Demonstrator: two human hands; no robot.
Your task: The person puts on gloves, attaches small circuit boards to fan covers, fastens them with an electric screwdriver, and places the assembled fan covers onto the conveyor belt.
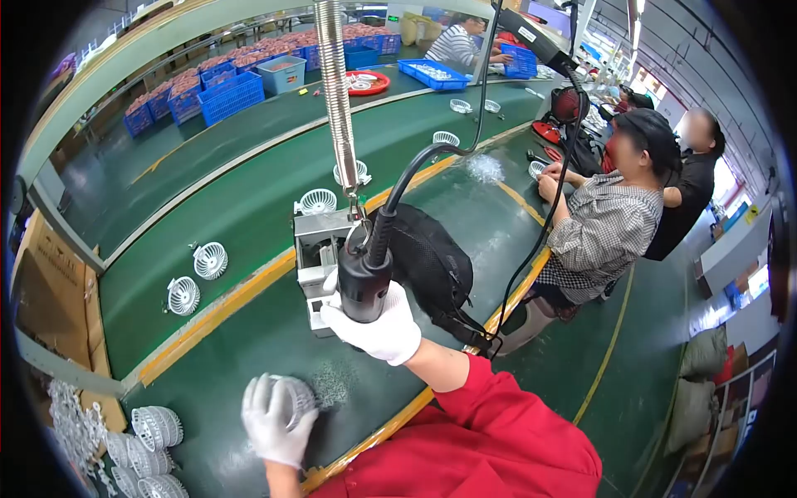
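Observation:
My right hand (378, 328), in a white glove, is closed around a black electric screwdriver (365, 286) that hangs upright from a coiled metal spring (334, 91). Its tip is hidden from me. My left hand (278, 415), also gloved, grips a white ribbed round part (299, 401) against the green bench. Beside that part lies a scatter of small screws (334, 383). Just behind the screwdriver stands a grey metal fixture (315, 274).
Stacked ribbed parts (158, 427) stand at the lower left. More ribbed parts (210, 261) lie on the green conveyor (249, 224). A black bag (427, 257) sits right of the screwdriver. A co-worker in a checked shirt (610, 224) works farther along the bench.

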